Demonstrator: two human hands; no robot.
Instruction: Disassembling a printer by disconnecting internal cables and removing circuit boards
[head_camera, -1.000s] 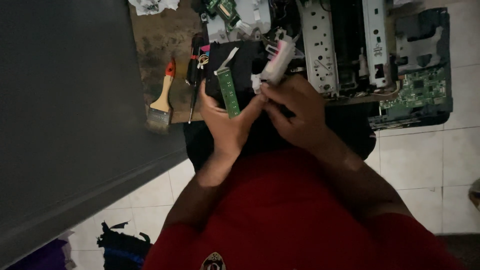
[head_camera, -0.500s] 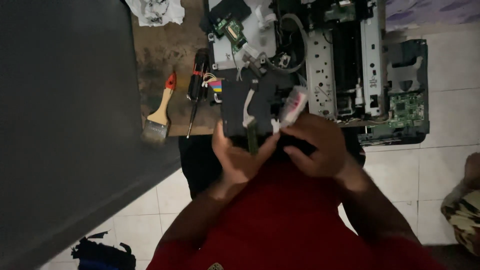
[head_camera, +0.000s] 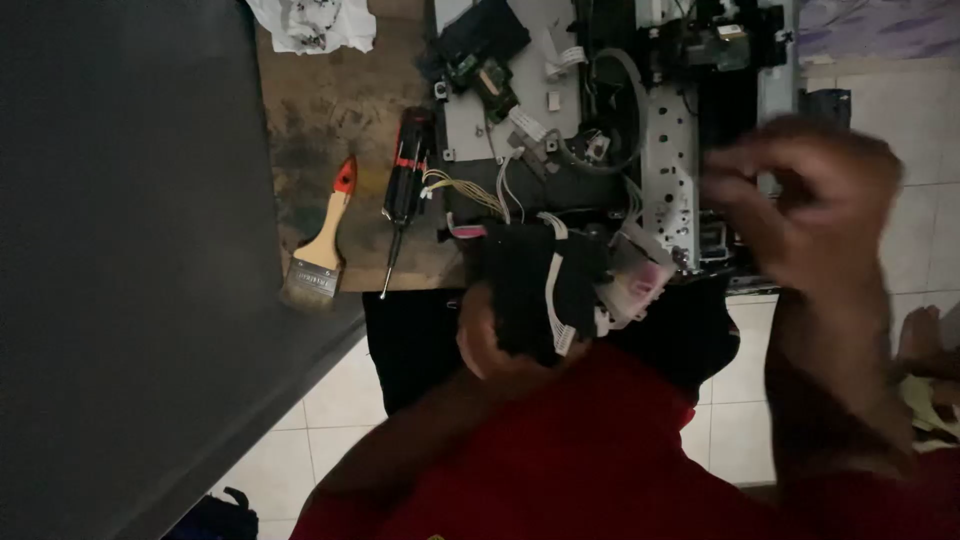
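Two tools, a paintbrush (head_camera: 322, 252) and a screwdriver (head_camera: 403, 198), lie left. The left hand (head_camera: 492, 338) clamps a dark printer part (head_camera: 560, 285) with a pinkish cartridge (head_camera: 640, 278); the blurred right hand (head_camera: 812, 205) hovers, fingers loosely apart, empty.

The right hand (head_camera: 800, 205), raised at the right of the frame, is smeared by motion, so whether its fingers are bent or hold anything cannot be told. The left hand (head_camera: 490, 335) at centre is largely hidden behind the black printer part (head_camera: 545, 285) it clasps; only its heel and thumb side show. The opened printer chassis (head_camera: 680, 120) and the white crumpled rag (head_camera: 315, 22) are cut off by the top edge. Dim light swallows the dark bundle (head_camera: 215, 515) at the bottom edge.
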